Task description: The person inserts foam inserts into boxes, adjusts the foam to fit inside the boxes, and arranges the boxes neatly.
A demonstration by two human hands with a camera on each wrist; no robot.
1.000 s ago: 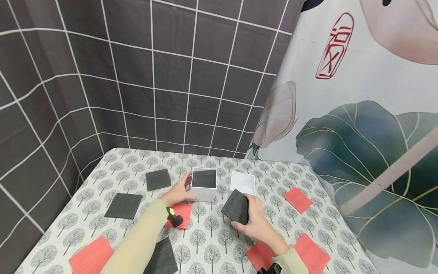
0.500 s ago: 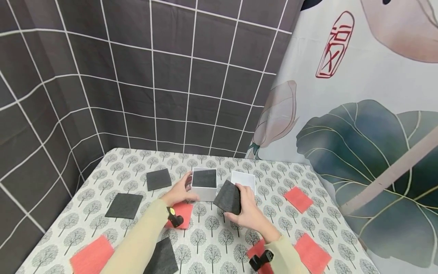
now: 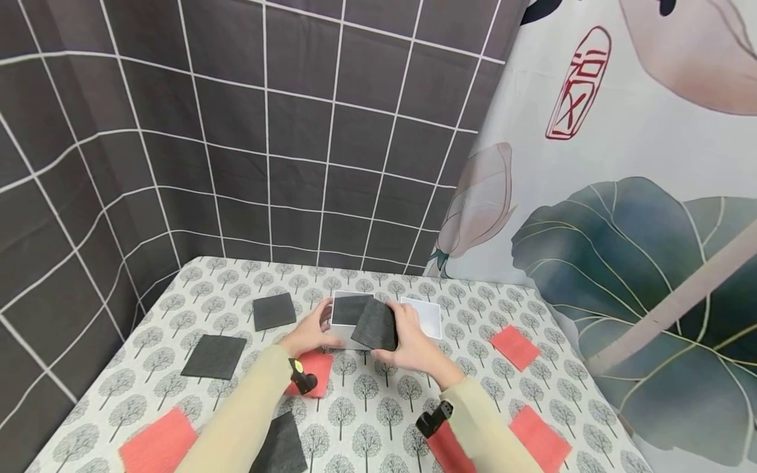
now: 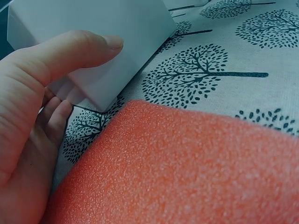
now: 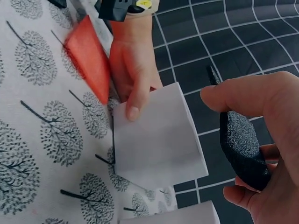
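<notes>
In the head view a white open-topped box [image 3: 343, 337] stands mid-table, with a black square piece [image 3: 349, 309] lying inside. My left hand [image 3: 310, 331] grips its left side; the left wrist view shows the thumb laid across the white wall [image 4: 135, 28] and the other fingers around the corner. My right hand [image 3: 412, 343] pinches another black square foam sheet [image 3: 375, 326] between thumb and fingers. Tilted, that sheet overlaps the box's right front part in the head view. Seen from the right wrist, the foam sheet [image 5: 242, 137] is thick, its edge grainy.
A white lid [image 3: 430, 318] lies behind my right hand. Red squares, one [image 3: 515, 347] at the right and another [image 3: 158, 439] front left, lie around the table. Black squares [image 3: 213, 356] lie at the left. A dark gridded curtain [image 3: 236, 131] hangs behind.
My right hand has carried the black foam sheet leftward from in front of the lid to over the box's right front part. My left hand stays on the box.
</notes>
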